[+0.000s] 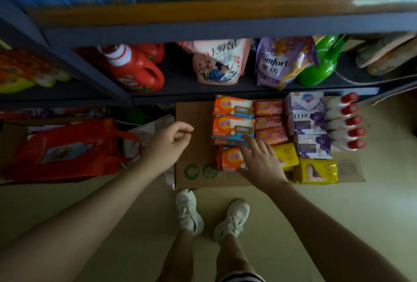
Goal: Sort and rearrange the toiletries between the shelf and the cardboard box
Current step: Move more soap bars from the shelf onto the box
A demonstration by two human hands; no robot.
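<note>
Floor-level cardboard box [194, 146] below shelf [203, 92], holding rowed soap packs [233, 123]. Right hand [259, 159] spread flat on packs; left hand [168, 141] loosely curled, empty.

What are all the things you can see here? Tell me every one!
Orange soap packs: at least three, left part of cardboard.
Pink-orange soap bars: three, beside the orange packs.
Purple and white soap boxes: three, in a column.
White bottles: five, red caps, right edge.
Yellow packs: two, near edge.
Cardboard: one, brown, on the floor.
Red jugs: at least two, on shelf.
Pink pouch: one, on shelf.
Purple Comfort pouch: one, on shelf.
Green bottle: one, on shelf.
Red bag: one, floor, left.
White shoes: two.
Left hand: loosely curled, empty.
Right hand: fingers spread on orange packs.
</note>
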